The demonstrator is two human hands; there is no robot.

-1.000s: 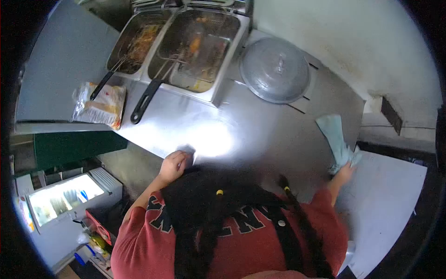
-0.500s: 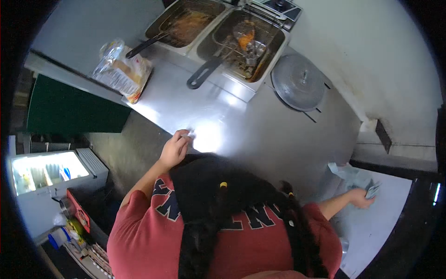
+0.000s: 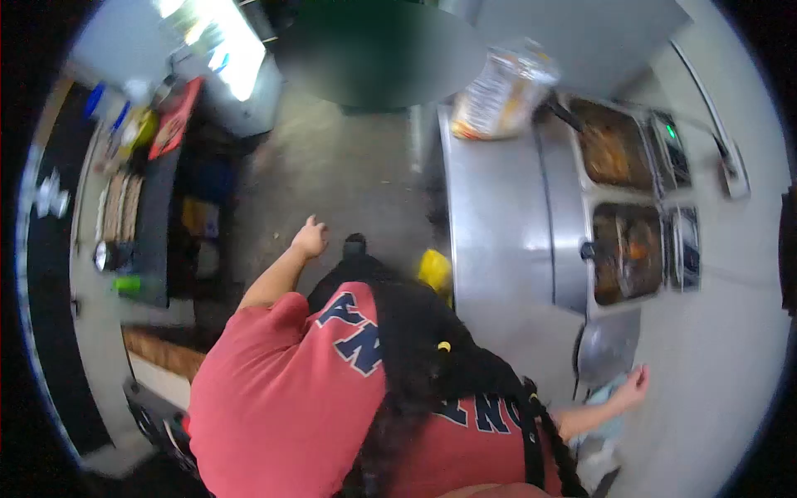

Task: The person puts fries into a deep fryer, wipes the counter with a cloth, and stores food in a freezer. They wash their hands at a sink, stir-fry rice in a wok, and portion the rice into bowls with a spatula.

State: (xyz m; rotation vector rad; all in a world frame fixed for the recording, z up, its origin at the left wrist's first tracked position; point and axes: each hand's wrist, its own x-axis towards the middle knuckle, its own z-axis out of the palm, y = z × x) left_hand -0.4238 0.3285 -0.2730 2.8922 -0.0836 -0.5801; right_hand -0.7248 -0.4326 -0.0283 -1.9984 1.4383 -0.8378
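Observation:
My left hand (image 3: 310, 237) is over the bare floor, away from the counter. Its fingers are apart, and nothing shows in them. To the far right, my right hand (image 3: 636, 387) is beside the wall, fingers loosely bent and slightly blurred, with no object visible in it. Under that wrist and forearm lies a pale blue cloth (image 3: 610, 425). Just above it is a round metal lid (image 3: 610, 353). The steel counter (image 3: 498, 224) bears two fryer wells, the upper one (image 3: 618, 170) with a basket and brown food, the lower one (image 3: 624, 278) with an orange-brown piece.
A plastic bag of food (image 3: 498, 95) stands at the counter's upper corner. A lit display fridge (image 3: 237, 58) is at the upper left. A dark table (image 3: 154, 224) on the left holds a red box (image 3: 176, 120) and egg trays (image 3: 122, 203). A yellow bag (image 3: 434, 270) shows beside the counter.
The view has turned left, bringing the floor and left table into sight. My left hand has moved from the counter edge out over the floor. The cloth no longer shows in my right hand.

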